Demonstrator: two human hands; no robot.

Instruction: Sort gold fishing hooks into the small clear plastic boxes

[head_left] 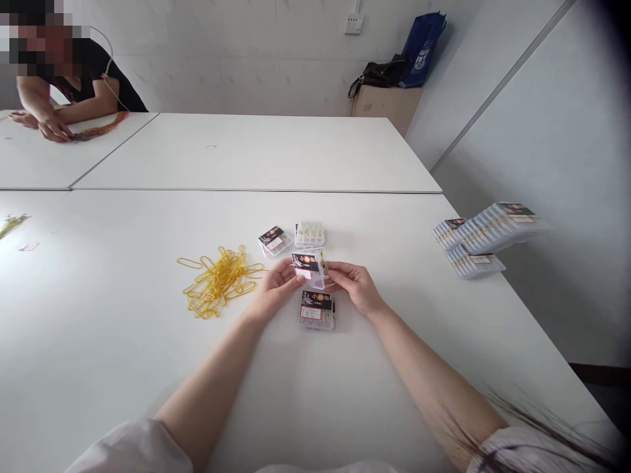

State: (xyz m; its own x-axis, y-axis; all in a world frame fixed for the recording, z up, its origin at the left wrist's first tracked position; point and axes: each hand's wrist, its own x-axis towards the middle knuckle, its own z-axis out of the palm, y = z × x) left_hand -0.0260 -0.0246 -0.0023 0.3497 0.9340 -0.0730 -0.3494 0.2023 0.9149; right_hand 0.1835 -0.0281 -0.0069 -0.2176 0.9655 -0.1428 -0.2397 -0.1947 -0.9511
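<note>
On the white table (118,276), the left hand (275,289) and right hand (361,289) have thumbs and fingers nearly closed on opposite sides of a clear case (315,274), with a heap of yellow bands (219,282) just left of the left fingers. The case looks light, stiff, slightly slick and crackable, so its side edges seem the best hold, clear of the dark label (304,261).
</note>
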